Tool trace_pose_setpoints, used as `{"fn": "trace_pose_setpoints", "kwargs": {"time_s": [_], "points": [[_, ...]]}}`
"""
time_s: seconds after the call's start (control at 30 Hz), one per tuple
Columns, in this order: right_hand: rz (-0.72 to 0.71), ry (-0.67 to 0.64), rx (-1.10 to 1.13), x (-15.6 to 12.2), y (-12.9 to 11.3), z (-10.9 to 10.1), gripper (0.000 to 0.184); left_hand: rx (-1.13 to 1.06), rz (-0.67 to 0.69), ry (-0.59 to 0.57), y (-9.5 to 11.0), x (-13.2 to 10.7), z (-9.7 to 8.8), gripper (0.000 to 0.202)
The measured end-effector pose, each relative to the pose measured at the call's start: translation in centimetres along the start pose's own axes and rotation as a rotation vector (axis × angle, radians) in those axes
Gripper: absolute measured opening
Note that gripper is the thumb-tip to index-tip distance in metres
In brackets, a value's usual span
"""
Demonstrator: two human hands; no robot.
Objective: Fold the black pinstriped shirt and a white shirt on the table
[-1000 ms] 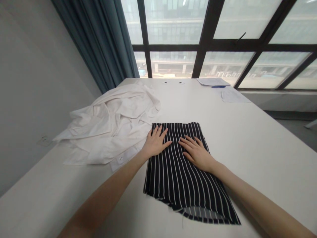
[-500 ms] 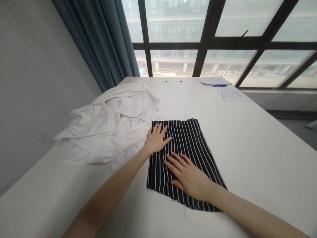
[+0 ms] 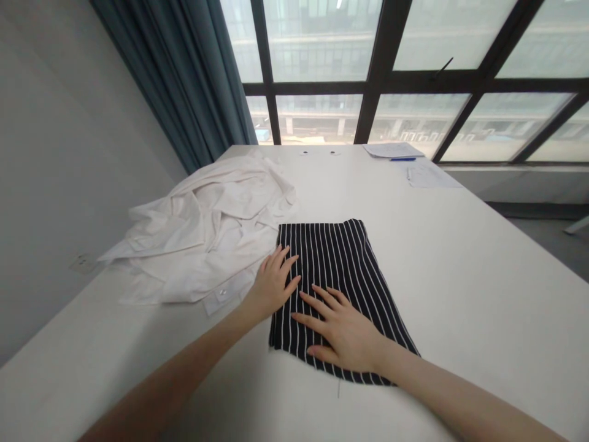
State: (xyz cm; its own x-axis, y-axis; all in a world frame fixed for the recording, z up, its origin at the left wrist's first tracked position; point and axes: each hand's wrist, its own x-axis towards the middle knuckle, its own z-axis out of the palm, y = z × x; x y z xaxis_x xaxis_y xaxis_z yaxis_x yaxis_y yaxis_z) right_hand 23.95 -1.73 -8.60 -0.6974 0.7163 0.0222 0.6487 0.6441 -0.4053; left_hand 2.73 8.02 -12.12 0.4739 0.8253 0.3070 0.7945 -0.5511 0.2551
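Observation:
A black fabric piece with white stripes (image 3: 340, 264) lies flat and folded on the white table (image 3: 483, 294). My left hand (image 3: 272, 283) rests on its left edge, fingers spread and pointing away from me. Lower down, near the frayed front edge, my right hand (image 3: 343, 334) lies flat on the stripes with its fingers apart. Neither hand grips the cloth. Part of the front right corner is hidden under my right wrist. A loose thread hangs from the near edge.
A crumpled white shirt (image 3: 216, 215) spreads over the table's left side, its buttoned part (image 3: 224, 293) near my left forearm. Papers (image 3: 393, 150) and a blue pen (image 3: 402, 159) lie at the far right. Beyond stand a window and a blue curtain (image 3: 184, 80).
My left hand has slid toward me along the cloth's left edge. My right hand has shifted slightly left and nearer. The whole view has moved a little; the cloth looks otherwise the same.

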Motion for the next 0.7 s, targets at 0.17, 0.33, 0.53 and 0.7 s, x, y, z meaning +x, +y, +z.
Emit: {"fn": "trace_pose_setpoints", "kwargs": {"time_s": [0.17, 0.33, 0.53, 0.7], "points": [[-0.014, 0.076, 0.178, -0.3, 0.2, -2.1, 0.041, -0.062, -0.022, -0.052, 0.8, -5.1, -1.6, 0.056], [0.127, 0.274, 0.122, -3.0, 1.6, -3.4, 0.034, -0.154, -0.060, -0.063, 1.5, -7.0, -2.1, 0.047], [0.393, 0.483, 0.082, -8.2, 5.4, -1.2, 0.031, -0.294, -0.103, 0.049, 1.5, -6.7, -1.4, 0.034], [0.439, 0.521, 0.085, -9.0, 6.5, -0.5, 0.030, -0.340, -0.071, 0.094, 1.2, -6.6, -1.4, 0.033]]}}
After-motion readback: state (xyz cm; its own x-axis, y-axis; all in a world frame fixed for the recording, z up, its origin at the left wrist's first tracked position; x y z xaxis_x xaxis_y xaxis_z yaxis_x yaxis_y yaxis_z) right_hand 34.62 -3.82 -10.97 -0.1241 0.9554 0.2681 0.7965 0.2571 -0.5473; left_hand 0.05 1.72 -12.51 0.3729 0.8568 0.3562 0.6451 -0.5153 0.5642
